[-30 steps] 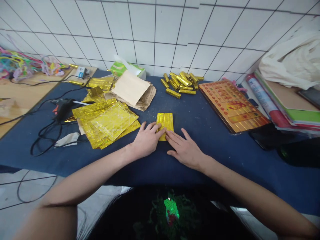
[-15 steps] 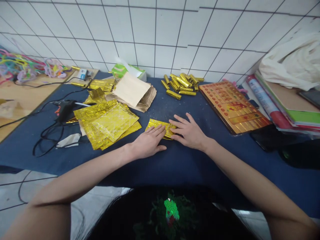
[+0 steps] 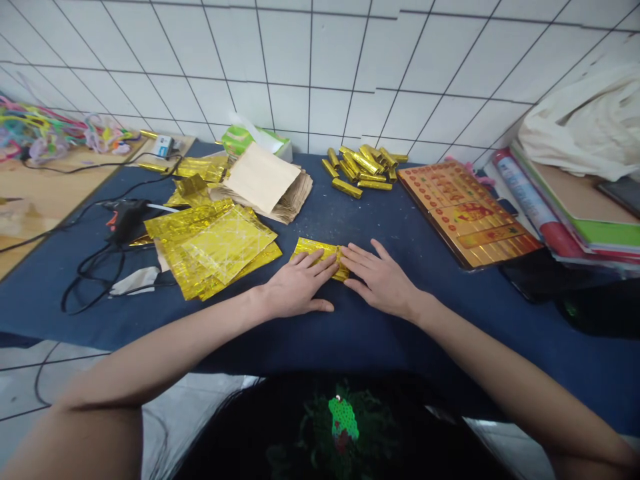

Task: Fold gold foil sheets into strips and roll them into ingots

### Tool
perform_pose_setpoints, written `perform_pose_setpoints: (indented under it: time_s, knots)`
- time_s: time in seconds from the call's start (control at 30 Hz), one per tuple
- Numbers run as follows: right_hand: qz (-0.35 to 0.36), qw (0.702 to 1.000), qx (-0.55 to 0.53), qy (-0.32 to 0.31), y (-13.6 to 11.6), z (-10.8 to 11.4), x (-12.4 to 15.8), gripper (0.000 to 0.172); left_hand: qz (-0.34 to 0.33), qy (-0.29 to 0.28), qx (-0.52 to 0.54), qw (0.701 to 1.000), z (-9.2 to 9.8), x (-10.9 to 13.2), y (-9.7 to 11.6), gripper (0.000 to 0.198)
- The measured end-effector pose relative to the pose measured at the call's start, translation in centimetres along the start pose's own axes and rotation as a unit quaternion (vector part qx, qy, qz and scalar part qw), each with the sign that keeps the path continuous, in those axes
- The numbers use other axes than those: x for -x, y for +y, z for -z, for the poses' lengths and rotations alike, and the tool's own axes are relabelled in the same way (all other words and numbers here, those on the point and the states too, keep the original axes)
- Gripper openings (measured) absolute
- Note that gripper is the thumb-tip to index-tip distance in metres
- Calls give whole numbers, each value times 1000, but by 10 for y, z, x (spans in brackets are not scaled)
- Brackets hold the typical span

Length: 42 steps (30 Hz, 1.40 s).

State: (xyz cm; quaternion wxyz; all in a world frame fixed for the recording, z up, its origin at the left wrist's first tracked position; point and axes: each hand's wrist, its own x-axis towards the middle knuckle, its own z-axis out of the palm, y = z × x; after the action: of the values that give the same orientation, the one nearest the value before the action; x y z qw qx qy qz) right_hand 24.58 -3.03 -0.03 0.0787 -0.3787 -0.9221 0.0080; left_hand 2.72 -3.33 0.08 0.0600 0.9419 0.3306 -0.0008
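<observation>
A folded piece of gold foil paper (image 3: 314, 249) lies flat on the blue table cover (image 3: 380, 220) in front of me. My left hand (image 3: 298, 288) rests palm down with its fingers stretched out over the foil's near left part. My right hand (image 3: 381, 279) lies flat beside it, fingers spread, their tips touching the foil's right end. Both hands press on the foil and grip nothing.
A stack of gold foil sheets (image 3: 215, 248) lies to the left, brown paper sheets (image 3: 267, 183) behind it. Rolled gold pieces (image 3: 361, 167) are piled at the back. A red-gold printed sheet stack (image 3: 465, 210) lies right, books (image 3: 565, 207) beyond. A glue gun (image 3: 127, 217) with cables lies left.
The gold foil went from standing lengthwise to lying crosswise and looks folded narrower. Both hands shifted with it, and the right hand drew in close to the left.
</observation>
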Motion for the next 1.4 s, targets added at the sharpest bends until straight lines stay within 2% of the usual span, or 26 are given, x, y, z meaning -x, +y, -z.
perform_pose_setpoints:
  time_s: [0.23,0.37,0.53,0.67,0.77,0.9,1.03,1.13,1.27,1.4]
  knots:
    - [-38,999,7,-16,-9,-13,6,42,-17,-1,-13,1000,-1,0,-5,75]
    - [-20,998,-29,-47,8,-3,1,43,-28,-2,-32,999,4,1,-2,72]
    - [4,989,-105,-107,35,9,-22,34,17,7,-56,998,14,-2,15,73]
    - [-43,989,-121,-67,30,3,-33,27,23,7,-62,998,16,-4,20,69]
    - [-71,993,-87,-40,21,-6,-30,32,15,11,-72,997,15,-4,18,70]
    - [-49,997,-32,-50,20,-9,-28,38,14,8,-79,997,14,-2,21,75]
    - [-13,997,-5,-76,29,-7,-36,40,44,22,-66,997,9,-2,30,80]
    - [-8,996,0,-88,34,-10,-38,42,23,31,-46,998,-1,-3,31,86]
    - [-32,995,7,-93,38,-17,-36,46,-3,21,-10,1000,-13,-3,26,92]
    - [-81,993,24,-89,36,-16,-33,56,-6,25,-3,1000,-16,-2,23,92]
